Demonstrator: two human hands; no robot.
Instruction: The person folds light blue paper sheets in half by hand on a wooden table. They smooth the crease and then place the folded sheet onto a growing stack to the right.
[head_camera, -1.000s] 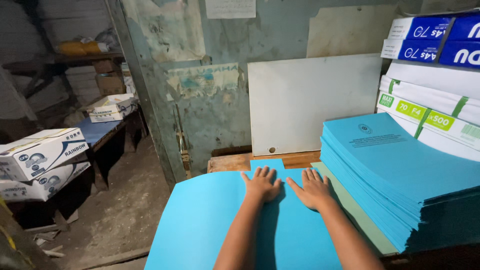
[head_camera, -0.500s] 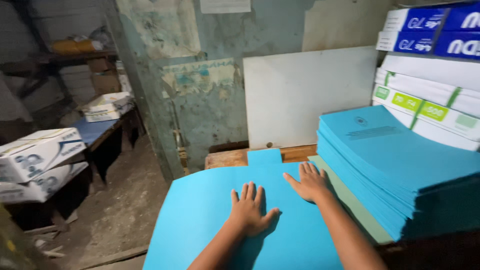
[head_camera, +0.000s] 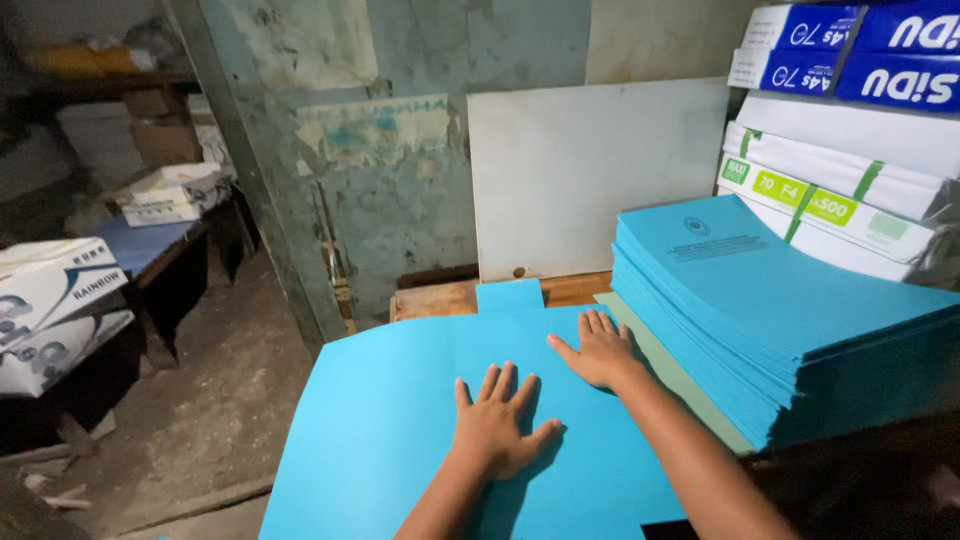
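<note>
A large blue card sheet (head_camera: 400, 420) lies flat across the wooden tabletop (head_camera: 440, 298), its near-left part hanging out past the edge toward the floor. Both hands press on it with palms down and fingers spread, so neither has a closed grip on anything; they only bear on the surface. The left hand (head_camera: 497, 425) sits near the middle of the sheet, and the right hand (head_camera: 598, 350) lies farther up and to the right, close to the sheet's right border. Flat, splayed hands like these spread the pressure and keep a wide, floppy sheet from sliding or curling, which seems the reason for the pose.

At the far edge of the sheet a small square tab (head_camera: 509, 295) stands out, the same blue, suggesting an uncut folder blank rather than plain paper, though the view is too shallow to be sure of any crease.

Just right of the right hand, a tall stack of printed blue folders (head_camera: 760, 320) rises from the tabletop, its edges squared up; a grey-green board (head_camera: 680, 375) shows beneath it. Behind the stack, wrapped reams of white paper (head_camera: 840, 190) are piled, with blue paper cartons (head_camera: 850, 50) on top. A white board (head_camera: 590, 170) leans against the peeling wall. Off to the left, cardboard boxes (head_camera: 50, 300) rest on a low, dark bench.
</note>
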